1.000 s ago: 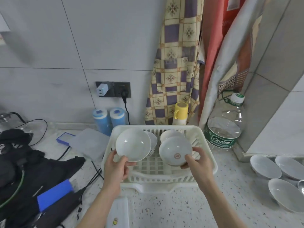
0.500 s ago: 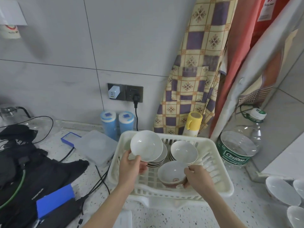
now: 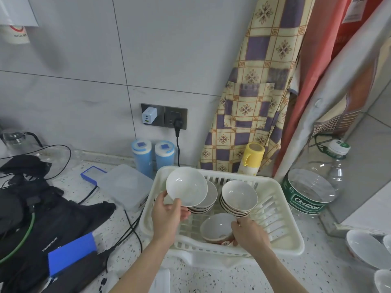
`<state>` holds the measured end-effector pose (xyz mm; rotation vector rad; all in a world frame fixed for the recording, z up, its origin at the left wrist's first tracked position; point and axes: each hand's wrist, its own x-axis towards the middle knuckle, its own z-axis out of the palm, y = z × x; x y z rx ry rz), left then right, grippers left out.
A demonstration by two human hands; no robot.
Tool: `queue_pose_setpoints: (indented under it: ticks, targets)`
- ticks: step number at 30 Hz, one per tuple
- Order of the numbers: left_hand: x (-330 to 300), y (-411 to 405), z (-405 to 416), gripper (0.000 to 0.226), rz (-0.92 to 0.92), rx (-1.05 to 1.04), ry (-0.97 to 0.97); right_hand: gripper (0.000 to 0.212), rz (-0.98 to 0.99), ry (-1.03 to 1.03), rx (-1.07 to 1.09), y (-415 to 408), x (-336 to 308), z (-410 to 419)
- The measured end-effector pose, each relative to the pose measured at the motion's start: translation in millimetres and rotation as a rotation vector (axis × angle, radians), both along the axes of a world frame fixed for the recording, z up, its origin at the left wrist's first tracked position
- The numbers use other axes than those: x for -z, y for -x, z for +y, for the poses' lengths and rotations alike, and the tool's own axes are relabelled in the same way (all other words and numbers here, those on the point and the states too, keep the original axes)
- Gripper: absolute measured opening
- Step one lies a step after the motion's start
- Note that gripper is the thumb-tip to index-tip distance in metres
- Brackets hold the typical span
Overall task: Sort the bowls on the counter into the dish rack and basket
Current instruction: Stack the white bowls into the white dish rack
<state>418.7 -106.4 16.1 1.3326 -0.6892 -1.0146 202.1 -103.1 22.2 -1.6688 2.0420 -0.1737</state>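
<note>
"Cestbon" on water bottle (image 3: 307, 205) label

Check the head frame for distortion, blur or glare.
Head view: wide-angle bending bows the grey wall tiles and the checked hanging cloth; soft highlights on the white ceramic bowl in the left hand; the edges look soft, the centre sharp.

Right of the right hand (image 3: 249, 233), the shallow white ceramic bowls (image 3: 368, 248) on the counter are cut off by the frame edge. Behind the left hand's (image 3: 168, 216) tilted white bowl (image 3: 186, 187), the stacked bowls (image 3: 206, 199) are mostly hidden.
</note>
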Motion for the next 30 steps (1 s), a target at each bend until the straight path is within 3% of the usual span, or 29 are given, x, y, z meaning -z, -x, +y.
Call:
queue_pose_setpoints:
  ticks: [14, 22, 30]
  targets:
    - [3, 1, -1, 0.042, -0.047, -0.007, -0.007, 0.028, 0.039, -0.117, -0.089, 2, 8, -5]
    - [-2, 1, 2, 0.036, -0.106, 0.035, -0.032, 0.047, 0.071, -0.141, -0.204, 2, 8, -2]
    - [-3, 1, 1, 0.031, -0.144, 0.032, -0.05, 0.049, 0.108, -0.128, -0.163, 2, 15, -3]
